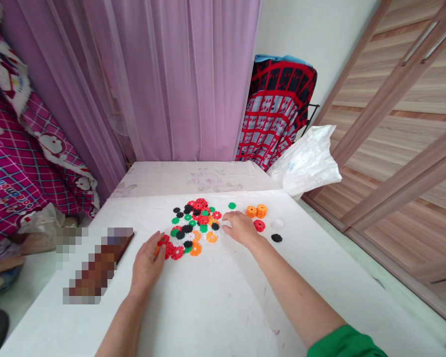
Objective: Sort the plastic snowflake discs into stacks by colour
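Observation:
A loose pile of notched plastic discs (202, 219) in red, green, black, orange and white lies on the white-covered table. My left hand (148, 260) rests at the pile's left edge, fingers stretched out and apart, by some red discs (177, 252). A bit of orange shows between its thumb and fingers; whether they touch it I cannot tell. On the pile's right side, my right hand (241, 228) hovers close to the surface with fingers apart and nothing visible in them. Beyond it are stacked orange discs (261, 211), a red disc (259, 226), a white disc (277, 224) and a black disc (277, 238).
A single green disc (232, 205) lies behind my right hand. On the table's left is a pixelated, brownish object (92, 272). A white plastic bag (308, 161) stands at the far right corner. Purple curtains (182, 79) hang behind; a wooden wardrobe (401, 129) is at right.

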{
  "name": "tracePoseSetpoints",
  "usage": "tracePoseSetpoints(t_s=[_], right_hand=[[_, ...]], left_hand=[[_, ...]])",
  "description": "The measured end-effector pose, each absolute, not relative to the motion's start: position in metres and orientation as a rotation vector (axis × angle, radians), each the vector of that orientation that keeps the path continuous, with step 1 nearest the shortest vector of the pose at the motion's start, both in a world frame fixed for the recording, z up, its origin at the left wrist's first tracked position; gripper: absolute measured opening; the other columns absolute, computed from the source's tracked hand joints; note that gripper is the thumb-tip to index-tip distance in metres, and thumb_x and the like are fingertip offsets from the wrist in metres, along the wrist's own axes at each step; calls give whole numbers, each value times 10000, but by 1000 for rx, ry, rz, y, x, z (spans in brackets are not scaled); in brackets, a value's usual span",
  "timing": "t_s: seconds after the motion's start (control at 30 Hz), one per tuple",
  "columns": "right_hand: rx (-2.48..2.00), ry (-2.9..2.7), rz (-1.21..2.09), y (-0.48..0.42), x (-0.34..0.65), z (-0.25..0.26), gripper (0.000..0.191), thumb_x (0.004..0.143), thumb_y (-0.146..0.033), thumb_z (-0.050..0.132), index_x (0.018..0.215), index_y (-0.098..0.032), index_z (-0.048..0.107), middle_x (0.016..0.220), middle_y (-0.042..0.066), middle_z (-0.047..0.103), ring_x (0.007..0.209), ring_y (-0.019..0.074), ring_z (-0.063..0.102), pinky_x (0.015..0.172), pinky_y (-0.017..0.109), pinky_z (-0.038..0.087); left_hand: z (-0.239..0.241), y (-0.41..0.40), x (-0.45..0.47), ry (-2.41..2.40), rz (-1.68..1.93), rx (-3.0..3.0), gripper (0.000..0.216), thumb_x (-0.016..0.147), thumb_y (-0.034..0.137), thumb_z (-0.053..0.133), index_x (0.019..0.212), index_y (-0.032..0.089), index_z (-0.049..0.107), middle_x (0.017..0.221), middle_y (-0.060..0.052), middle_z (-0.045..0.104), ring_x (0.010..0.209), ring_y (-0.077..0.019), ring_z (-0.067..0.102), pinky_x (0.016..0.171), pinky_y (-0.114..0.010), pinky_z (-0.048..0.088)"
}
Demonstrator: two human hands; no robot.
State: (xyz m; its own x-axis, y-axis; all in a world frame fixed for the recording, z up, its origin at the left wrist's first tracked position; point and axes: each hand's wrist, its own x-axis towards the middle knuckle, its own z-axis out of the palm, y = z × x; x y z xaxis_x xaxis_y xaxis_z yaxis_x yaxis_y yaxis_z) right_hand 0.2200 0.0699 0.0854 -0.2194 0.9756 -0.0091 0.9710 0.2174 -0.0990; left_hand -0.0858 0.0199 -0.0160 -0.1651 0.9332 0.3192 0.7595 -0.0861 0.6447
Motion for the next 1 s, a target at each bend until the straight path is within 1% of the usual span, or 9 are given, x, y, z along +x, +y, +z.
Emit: tracePoseSetpoints(t_s=[0.13,0.23,0.37,0.53,0.7,0.77,0.83,1.0], right_hand=[[-1967,-2317,169,69,186,60,232,865,-336,525,1050,-256,640,1080,49,675,1045,213,572,806,292,433],[-2007,-2282,160,70,178,49,215,859,-306,519,1025,-249,642,1061,52,678,1017,218,576,789,297,437],[-2012,-2237,175,71,176,45,220,857,-282,516,1036,-253,641,1072,41,680,1008,209,583,782,287,437],[-1998,-2120,173,64,186,49,245,873,-306,508,1082,-268,630,1093,38,676,1018,199,579,809,287,435],[-1904,-1882,63,40,238,51,210,851,-294,513,988,-249,667,1077,41,680,1028,202,578,892,306,428],[-1970,-1747,30,28,270,47,210,841,-301,510,969,-252,669,1066,43,683,995,206,586,885,312,437],[-2071,-1597,47,17,302,41,217,830,-327,512,967,-254,664,1077,42,680,920,205,602,831,313,457],[-2153,-1475,12,-2,349,24,249,820,-359,506,978,-237,655,1059,55,673,919,219,607,830,332,456]], left_hand=[[-17,20,-86,1946,1119,1853,417,846,383,437,1175,228,642,1319,-72,611,1173,-238,589,1052,-427,431],[-18,20,-86,1946,1116,1851,419,849,381,431,1178,227,639,1324,-75,607,1184,-243,582,1070,-445,410],[-18,20,-86,1937,1089,1849,444,855,396,416,1198,213,629,1343,-81,591,1215,-249,559,1094,-453,381],[-17,20,-85,1936,1095,1839,446,855,399,409,1201,217,625,1349,-74,588,1219,-243,556,1093,-440,383],[-16,20,-86,1952,1097,1832,438,848,404,417,1189,230,630,1329,-68,604,1204,-243,569,1089,-441,390],[-15,20,-86,1950,1088,1849,441,847,408,416,1189,230,630,1325,-72,606,1201,-247,572,1083,-446,398],[-14,20,-86,1954,1083,1863,440,845,405,417,1186,228,631,1319,-73,610,1196,-248,576,1079,-446,402],[-13,20,-88,1967,1061,1897,426,839,400,433,1163,220,641,1307,-75,619,1173,-248,592,1062,-439,422]])
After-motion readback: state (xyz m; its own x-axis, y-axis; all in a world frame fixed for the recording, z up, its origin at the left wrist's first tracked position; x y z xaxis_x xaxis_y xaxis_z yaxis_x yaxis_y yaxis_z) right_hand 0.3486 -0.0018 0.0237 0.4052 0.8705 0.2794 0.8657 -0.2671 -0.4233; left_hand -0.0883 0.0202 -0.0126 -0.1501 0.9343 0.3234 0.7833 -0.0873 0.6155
